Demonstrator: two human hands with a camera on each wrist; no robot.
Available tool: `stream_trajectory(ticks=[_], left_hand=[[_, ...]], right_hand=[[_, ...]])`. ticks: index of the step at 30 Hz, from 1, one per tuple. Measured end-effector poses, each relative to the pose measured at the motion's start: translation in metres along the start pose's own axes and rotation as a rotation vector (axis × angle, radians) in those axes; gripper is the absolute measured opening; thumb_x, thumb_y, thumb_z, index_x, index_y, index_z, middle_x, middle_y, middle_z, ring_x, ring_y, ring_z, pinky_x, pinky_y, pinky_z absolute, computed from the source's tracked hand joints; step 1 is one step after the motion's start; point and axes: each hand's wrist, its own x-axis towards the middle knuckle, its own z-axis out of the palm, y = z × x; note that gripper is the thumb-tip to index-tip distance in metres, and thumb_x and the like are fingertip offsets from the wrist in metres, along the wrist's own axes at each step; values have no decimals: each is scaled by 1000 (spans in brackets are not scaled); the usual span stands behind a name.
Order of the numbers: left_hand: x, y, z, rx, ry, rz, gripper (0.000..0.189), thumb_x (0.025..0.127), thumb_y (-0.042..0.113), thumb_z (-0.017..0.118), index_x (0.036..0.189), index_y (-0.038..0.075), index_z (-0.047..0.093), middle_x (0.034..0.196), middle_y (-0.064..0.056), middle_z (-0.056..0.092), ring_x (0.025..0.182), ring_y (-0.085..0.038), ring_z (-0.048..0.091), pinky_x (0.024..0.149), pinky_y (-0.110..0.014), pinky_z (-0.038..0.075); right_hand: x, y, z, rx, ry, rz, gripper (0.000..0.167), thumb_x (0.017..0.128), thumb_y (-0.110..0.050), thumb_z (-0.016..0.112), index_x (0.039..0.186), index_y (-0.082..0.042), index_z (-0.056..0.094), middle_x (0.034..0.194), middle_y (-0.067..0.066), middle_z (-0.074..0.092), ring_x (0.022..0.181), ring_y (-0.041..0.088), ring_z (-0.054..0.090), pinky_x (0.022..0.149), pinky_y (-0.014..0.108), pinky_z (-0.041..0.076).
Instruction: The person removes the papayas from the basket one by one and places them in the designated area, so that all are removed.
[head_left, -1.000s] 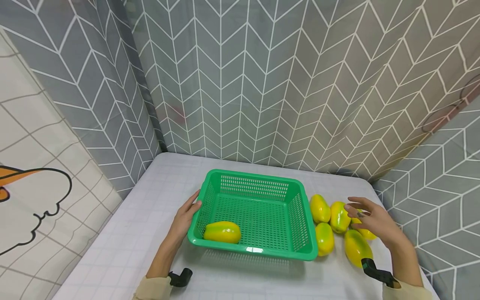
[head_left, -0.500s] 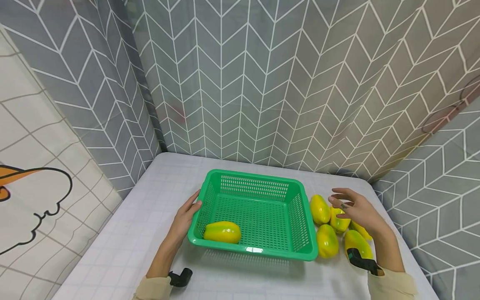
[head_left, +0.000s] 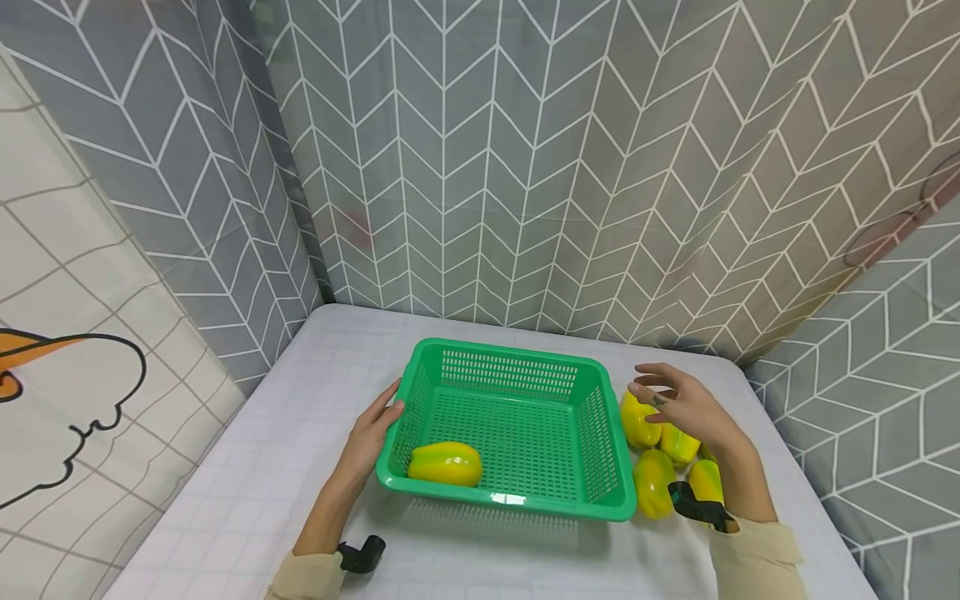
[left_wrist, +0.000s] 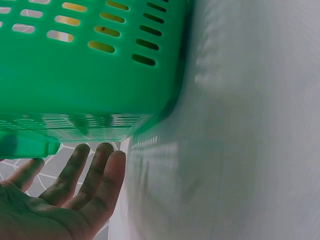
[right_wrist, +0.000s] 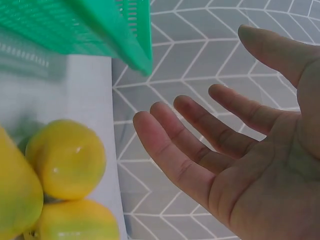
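A green perforated plastic basket (head_left: 510, 433) stands on the table, one yellow-green papaya (head_left: 446, 464) lying in its near left corner. At the basket's left side is my left hand (head_left: 371, 433), thumb at the rim; in the left wrist view its fingers (left_wrist: 102, 172) extend loosely by the outer wall. My right hand (head_left: 693, 408) hovers over several more papayas (head_left: 654, 485) grouped right of the basket. It holds nothing, and the right wrist view shows its fingers (right_wrist: 185, 167) spread and relaxed, apart from the fruit. The hand and forearm partly hide the papayas.
The table (head_left: 360, 350) has a white checked cloth. A grey chevron curtain (head_left: 480, 167) hangs behind it, and similar fabric (head_left: 892, 367) runs along the right. Black wrist mounts (head_left: 362, 555) sit on both wrists.
My right hand has moved left across the papayas toward the basket's right rim. The near papaya beside the basket has shifted slightly. The left hand and basket hold their place.
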Motion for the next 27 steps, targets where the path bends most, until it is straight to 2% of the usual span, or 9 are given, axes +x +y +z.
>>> stream_trajectory(ticks=[18,27], left_hand=[[0,2,1,5,4,-8,61,114,42,45,169,19,31,177,-11,26,165,-39,20,131,-62,23],[-1,2,1,6,9,-15,60,114,42,45,168,21,31,177,-11,26,166,-38,19,131,-62,23]], right_hand=[[22,-28,12,34,-29,-47,66,108,-39,63,158,-2,42,158,29,49,135,47,60,93,45,65],[30,-37,24,68,-57,-70,62,107,-32,65,157,-3,43,156,28,51,135,49,60,93,47,65]])
